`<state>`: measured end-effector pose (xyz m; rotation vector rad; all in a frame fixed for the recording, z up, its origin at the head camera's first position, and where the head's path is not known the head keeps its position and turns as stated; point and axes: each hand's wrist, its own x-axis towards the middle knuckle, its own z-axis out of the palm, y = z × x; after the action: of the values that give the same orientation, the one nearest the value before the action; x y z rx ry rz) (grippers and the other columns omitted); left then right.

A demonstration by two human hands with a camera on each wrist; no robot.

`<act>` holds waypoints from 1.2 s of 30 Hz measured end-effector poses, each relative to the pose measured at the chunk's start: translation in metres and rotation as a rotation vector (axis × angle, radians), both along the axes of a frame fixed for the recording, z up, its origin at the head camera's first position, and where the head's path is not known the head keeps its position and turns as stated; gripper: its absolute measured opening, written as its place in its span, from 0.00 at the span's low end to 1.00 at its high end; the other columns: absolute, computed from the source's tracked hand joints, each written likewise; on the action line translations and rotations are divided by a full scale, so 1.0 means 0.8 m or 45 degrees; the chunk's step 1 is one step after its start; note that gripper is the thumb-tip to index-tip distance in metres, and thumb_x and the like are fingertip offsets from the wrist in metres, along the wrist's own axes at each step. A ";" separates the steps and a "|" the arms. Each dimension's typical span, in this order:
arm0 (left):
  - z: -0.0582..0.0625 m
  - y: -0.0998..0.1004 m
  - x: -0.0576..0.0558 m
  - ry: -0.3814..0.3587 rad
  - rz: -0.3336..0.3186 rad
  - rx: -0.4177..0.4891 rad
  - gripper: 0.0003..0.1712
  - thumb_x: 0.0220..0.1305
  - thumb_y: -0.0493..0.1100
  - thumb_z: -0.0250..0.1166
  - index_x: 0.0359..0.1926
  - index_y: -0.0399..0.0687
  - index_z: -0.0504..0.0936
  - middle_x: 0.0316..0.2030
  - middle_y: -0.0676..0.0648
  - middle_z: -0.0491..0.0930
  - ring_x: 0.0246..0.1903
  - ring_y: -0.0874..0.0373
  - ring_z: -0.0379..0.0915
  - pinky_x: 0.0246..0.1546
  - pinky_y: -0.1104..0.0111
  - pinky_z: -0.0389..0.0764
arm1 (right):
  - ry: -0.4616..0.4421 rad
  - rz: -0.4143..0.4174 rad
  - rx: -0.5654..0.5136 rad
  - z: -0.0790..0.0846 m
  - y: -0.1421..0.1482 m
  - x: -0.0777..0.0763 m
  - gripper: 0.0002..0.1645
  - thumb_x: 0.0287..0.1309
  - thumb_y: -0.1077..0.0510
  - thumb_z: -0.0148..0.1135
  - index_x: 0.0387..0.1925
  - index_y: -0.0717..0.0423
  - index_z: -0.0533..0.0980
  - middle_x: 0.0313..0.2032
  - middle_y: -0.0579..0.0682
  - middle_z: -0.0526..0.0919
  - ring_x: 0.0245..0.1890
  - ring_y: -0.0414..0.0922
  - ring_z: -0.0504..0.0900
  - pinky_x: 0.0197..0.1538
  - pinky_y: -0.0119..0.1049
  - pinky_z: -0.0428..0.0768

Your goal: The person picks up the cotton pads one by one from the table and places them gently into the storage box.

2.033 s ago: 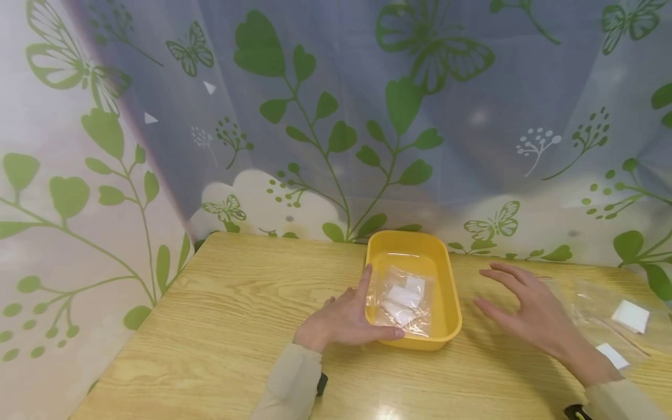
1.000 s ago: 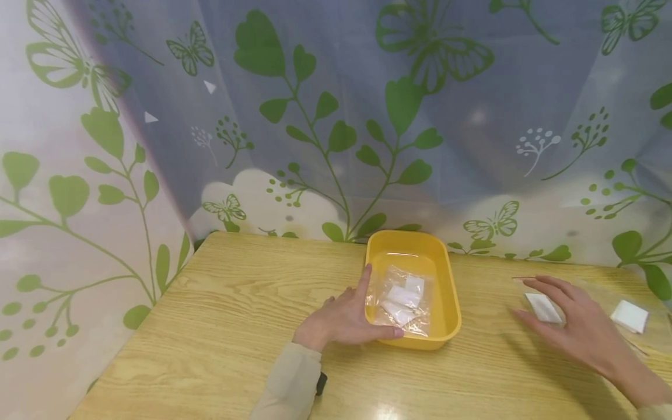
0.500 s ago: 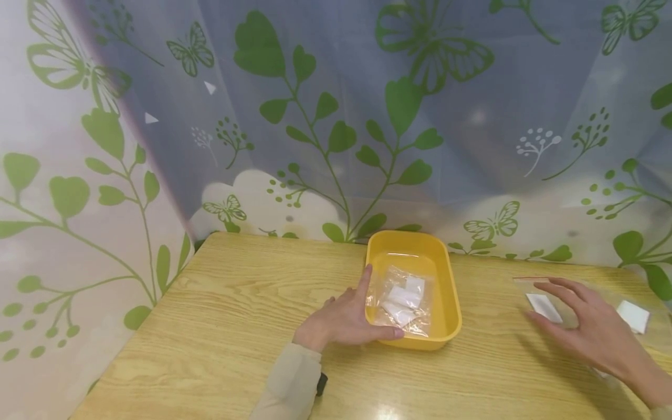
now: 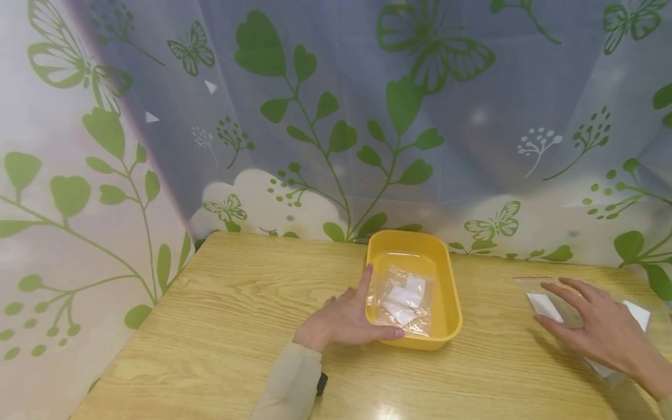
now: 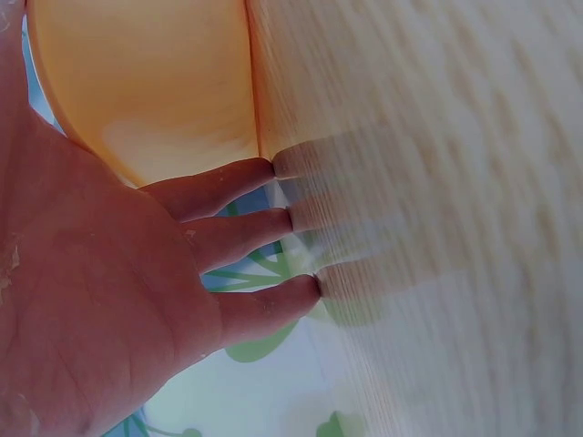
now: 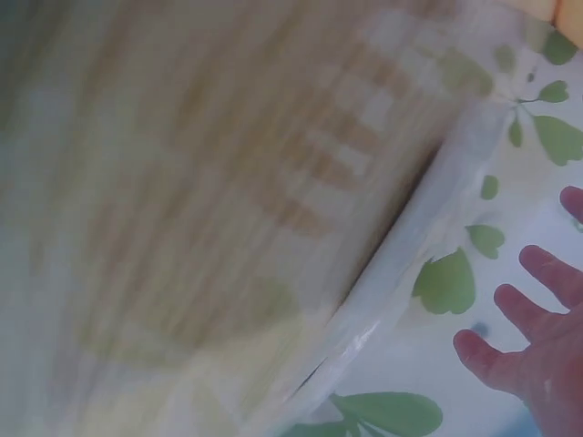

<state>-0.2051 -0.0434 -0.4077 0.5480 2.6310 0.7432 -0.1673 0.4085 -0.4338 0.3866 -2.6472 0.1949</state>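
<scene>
In the head view my left hand [image 4: 349,318] lies against the near left corner of a yellow plastic tray [image 4: 452,309], its index finger along the side and its thumb on the near rim. The left wrist view has three fingers stretched out, tips at the tabletop, beside the tray wall [image 5: 155,82]. A clear zip bag [image 4: 404,297] with white folded pieces lies inside the tray. My right hand [image 4: 598,324] hovers, fingers spread and holding nothing, over clear zip bags at the right. One white folded piece [image 4: 545,307] shows by its thumb; two others are partly hidden behind the hand.
The wood-grain table [image 4: 252,303] meets a patterned curtain [image 4: 325,146] at the back, and the tray stands close to it. Another curtain [image 4: 79,233] hangs along the left edge. A red seal line [image 4: 535,277] marks one bag's edge.
My right hand has moved from beside the tray to the right, over the bags, uncovering a white folded piece near its thumb. The left hand and the tray have stayed still.
</scene>
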 end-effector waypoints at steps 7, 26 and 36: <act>0.000 0.000 0.000 0.000 -0.003 0.007 0.75 0.50 0.85 0.61 0.81 0.68 0.22 0.80 0.40 0.53 0.79 0.41 0.51 0.78 0.39 0.50 | -0.057 -0.041 0.285 -0.003 0.017 -0.007 0.46 0.43 0.30 0.77 0.59 0.52 0.78 0.57 0.70 0.78 0.49 0.74 0.79 0.40 0.75 0.76; 0.000 -0.001 0.000 -0.001 0.008 -0.002 0.75 0.49 0.87 0.60 0.80 0.71 0.22 0.80 0.40 0.53 0.79 0.42 0.51 0.79 0.40 0.50 | -0.328 0.010 0.390 0.002 0.014 -0.023 0.31 0.59 0.34 0.69 0.57 0.47 0.84 0.51 0.56 0.88 0.52 0.66 0.82 0.41 0.68 0.81; 0.001 -0.001 0.001 0.000 0.006 -0.005 0.74 0.50 0.86 0.60 0.80 0.70 0.21 0.80 0.40 0.53 0.79 0.41 0.51 0.79 0.39 0.50 | -0.180 0.165 0.292 -0.003 0.008 -0.021 0.21 0.48 0.48 0.79 0.45 0.48 0.88 0.41 0.53 0.89 0.40 0.58 0.87 0.35 0.59 0.84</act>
<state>-0.2046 -0.0438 -0.4071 0.5407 2.6340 0.7394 -0.1841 0.4150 -0.4360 0.6418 -2.7939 -0.0440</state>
